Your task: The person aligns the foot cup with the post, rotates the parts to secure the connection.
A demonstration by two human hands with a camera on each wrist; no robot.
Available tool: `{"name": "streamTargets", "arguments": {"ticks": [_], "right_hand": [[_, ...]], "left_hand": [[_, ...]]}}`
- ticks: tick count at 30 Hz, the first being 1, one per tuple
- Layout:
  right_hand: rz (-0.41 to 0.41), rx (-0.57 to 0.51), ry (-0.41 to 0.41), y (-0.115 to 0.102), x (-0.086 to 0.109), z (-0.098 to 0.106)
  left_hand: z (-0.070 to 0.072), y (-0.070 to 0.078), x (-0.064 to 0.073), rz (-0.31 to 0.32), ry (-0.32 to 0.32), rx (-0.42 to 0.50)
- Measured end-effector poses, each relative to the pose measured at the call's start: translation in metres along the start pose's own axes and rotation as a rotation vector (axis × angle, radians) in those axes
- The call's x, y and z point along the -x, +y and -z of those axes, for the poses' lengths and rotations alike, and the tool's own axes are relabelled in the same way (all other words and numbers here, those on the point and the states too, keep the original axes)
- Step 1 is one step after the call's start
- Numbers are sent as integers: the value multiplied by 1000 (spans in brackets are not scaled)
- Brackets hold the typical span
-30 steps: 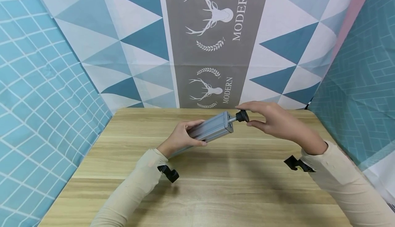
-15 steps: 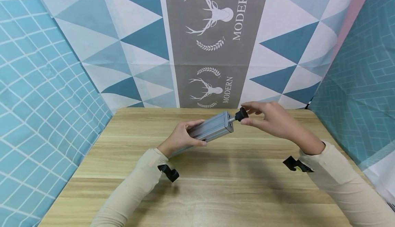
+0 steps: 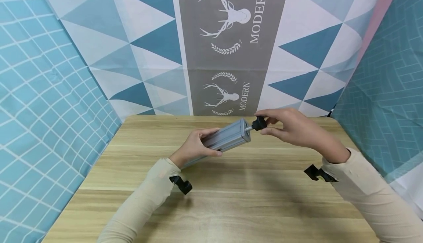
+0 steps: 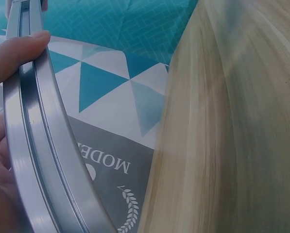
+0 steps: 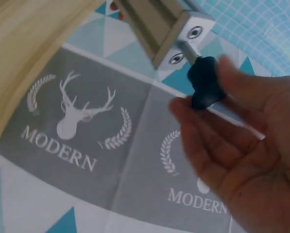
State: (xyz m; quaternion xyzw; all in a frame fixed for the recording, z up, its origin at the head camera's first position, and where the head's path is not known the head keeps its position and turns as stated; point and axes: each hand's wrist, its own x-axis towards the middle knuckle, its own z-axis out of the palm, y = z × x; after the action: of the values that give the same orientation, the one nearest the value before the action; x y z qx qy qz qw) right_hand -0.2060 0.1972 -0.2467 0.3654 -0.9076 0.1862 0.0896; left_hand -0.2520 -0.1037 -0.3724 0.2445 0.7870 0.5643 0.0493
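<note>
My left hand (image 3: pixel 195 145) grips a long grey square-section aluminium profile (image 3: pixel 229 134), thumb on the near side and fingers over the far side. The bar slants up to the right, raised above the wooden table at its right end. A silver threaded stud (image 5: pixel 192 51) sticks out of its end plate (image 5: pixel 181 39), between two recessed screws. A black knob (image 3: pixel 259 123) sits on the stud. My right hand (image 3: pixel 290 129) has its thumb and index finger around this knob (image 5: pixel 205 82), the other fingers curled below. A groove along the profile (image 4: pixel 42 126) shows in the left wrist view.
The wood-grain table (image 3: pixel 218 206) spans the area below my hands. Behind its far edge hangs a patterned cloth (image 3: pixel 228 52) with deer heads and triangles. Blue cloths flank it at left (image 3: pixel 43 89) and right (image 3: pixel 386 89). A black mount sits on each wrist.
My right thumb and index finger shift around the black knob, closing in on it and then spreading a little. The knob's angle varies slightly. My left hand and the profile stay in place.
</note>
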Motion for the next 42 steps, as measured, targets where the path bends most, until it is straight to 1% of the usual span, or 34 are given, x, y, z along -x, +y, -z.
{"name": "streamTargets", "arguments": {"ticks": [4, 5, 6, 9, 12, 13, 17, 20, 22, 23, 27, 29, 32, 35, 37, 39, 42], "right_hand": [[-133, -15, -3, -1, 0, -3], [-151, -17, -3, 0, 0, -4], [-160, -15, -4, -1, 0, -4], [-145, -3, -22, 0, 1, -3], [-75, 4, -41, 0, 2, 0], [-46, 2, -46, 0, 2, 0], [51, 22, -45, 0, 2, 1], [80, 39, -34, 0, 1, 1], [68, 34, -22, -1, 1, -1], [46, 28, -15, -1, 1, -1], [-94, -5, 14, -3, 0, -5], [-152, -17, 26, -3, -1, -7], [-184, -20, 31, -3, -1, -8], [-183, -5, 13, -3, 0, -6], [-164, 8, -3, -3, 1, -3], [-128, 23, -14, -3, 2, -1], [-49, 38, -17, -2, 3, 2]], "left_hand": [[0, -1, 0, -9, -8, 1], [-1, -1, -1, -9, -11, 2], [-1, 4, 1, -8, -14, 1], [-1, 4, 1, -6, -16, 7], [0, 2, 1, 0, -8, 1], [0, -2, 0, -2, -6, 2], [0, -2, 0, -13, -5, -2], [0, -1, 0, -15, -8, 3], [0, -1, 1, -8, -9, 6], [0, 0, 1, -3, -8, 5], [0, 1, 1, 6, -7, 5], [0, 2, 0, 7, -11, 8], [0, 2, -1, 6, -15, 13], [0, 0, -1, 0, -15, 16], [0, -1, -1, -1, -10, 18], [0, -2, -1, -8, -7, 20], [0, -2, -1, -12, -5, 23]]}}
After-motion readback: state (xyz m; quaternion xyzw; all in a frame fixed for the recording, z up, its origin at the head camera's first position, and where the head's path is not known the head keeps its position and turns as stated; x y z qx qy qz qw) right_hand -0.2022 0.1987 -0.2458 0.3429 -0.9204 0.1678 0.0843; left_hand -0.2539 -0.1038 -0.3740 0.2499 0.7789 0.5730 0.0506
